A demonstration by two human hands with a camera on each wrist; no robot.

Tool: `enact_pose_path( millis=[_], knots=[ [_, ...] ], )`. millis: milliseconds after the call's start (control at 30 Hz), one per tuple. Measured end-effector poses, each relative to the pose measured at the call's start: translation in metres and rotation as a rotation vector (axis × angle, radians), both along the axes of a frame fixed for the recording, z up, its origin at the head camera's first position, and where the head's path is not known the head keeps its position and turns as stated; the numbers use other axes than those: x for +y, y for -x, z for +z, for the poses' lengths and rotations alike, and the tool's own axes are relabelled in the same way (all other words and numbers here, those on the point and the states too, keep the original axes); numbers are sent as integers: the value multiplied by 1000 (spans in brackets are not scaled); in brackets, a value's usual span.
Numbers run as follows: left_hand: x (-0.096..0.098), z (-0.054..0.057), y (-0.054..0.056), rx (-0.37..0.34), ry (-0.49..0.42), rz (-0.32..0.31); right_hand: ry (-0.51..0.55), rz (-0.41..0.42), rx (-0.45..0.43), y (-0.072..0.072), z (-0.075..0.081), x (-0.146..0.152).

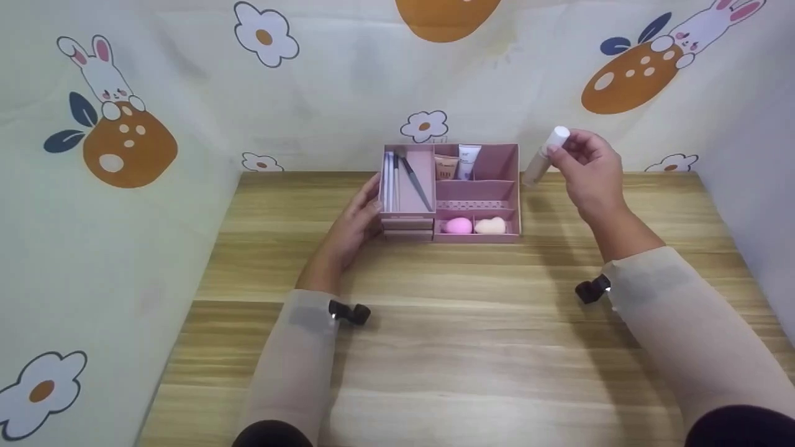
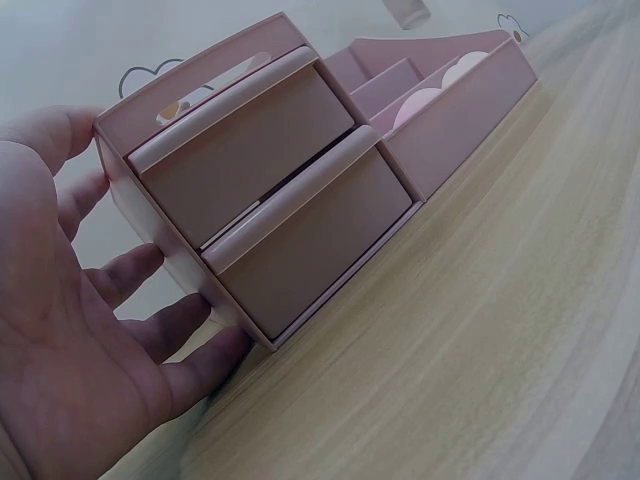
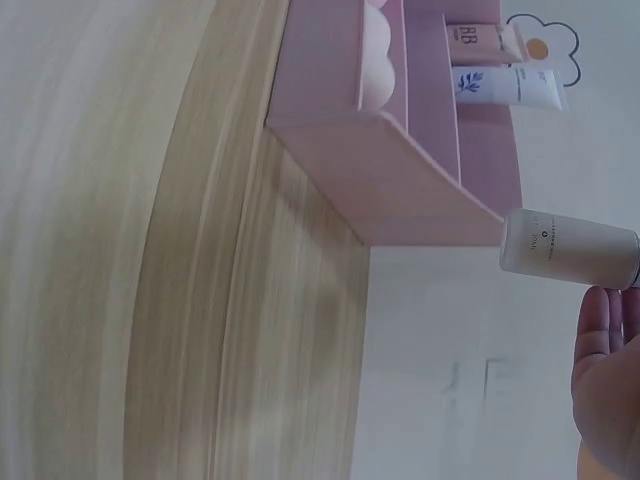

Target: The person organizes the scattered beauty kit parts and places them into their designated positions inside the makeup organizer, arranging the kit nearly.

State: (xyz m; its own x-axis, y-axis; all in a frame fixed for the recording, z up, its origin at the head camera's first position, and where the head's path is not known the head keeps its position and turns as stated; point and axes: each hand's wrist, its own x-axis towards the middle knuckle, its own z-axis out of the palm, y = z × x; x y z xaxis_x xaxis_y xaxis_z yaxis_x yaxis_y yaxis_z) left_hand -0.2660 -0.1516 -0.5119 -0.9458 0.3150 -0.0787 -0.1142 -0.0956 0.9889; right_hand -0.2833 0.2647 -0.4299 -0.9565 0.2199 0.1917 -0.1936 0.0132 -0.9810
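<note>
A pink organizer point(image 1: 477, 192) with compartments and two drawers point(image 2: 250, 150) stands at the back of the wooden table. My left hand point(image 1: 355, 223) rests on its left side, fingers spread along the wall in the left wrist view. To the organizer's right, my right hand point(image 1: 593, 174) pinches a white-capped bottle point(image 1: 546, 156) near its cap. The bottle is tilted and held up, its translucent beige body point(image 3: 570, 248) pointing down toward the organizer's right wall. Two tubes, a BB tube point(image 3: 485, 43) and a white tube point(image 1: 468, 162), stand in the back compartment.
Brushes point(image 1: 410, 180) lie in the organizer's top left tray. A pink sponge point(image 1: 458, 225) and a cream sponge point(image 1: 490, 225) sit in its front compartments. Behind the wooden table point(image 1: 435, 347) rises a wall covering point(image 1: 348, 81) with rabbits and flowers.
</note>
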Motion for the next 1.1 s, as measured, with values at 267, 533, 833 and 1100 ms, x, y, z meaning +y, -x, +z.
enact_pose_path(
  millis=[267,533,833,1100],
  knots=[
    [0,0,0,-4,-16,-7,38,35,24,5,3,-20],
    [-1,1,0,-6,-11,-3,25,57,-1,16,1,-39],
    [-1,0,1,-8,-2,-1,-99,49,-87,28,-4,-50],
    [-1,0,0,-1,-5,1,-149,76,-130,32,-6,-55]
  ],
)
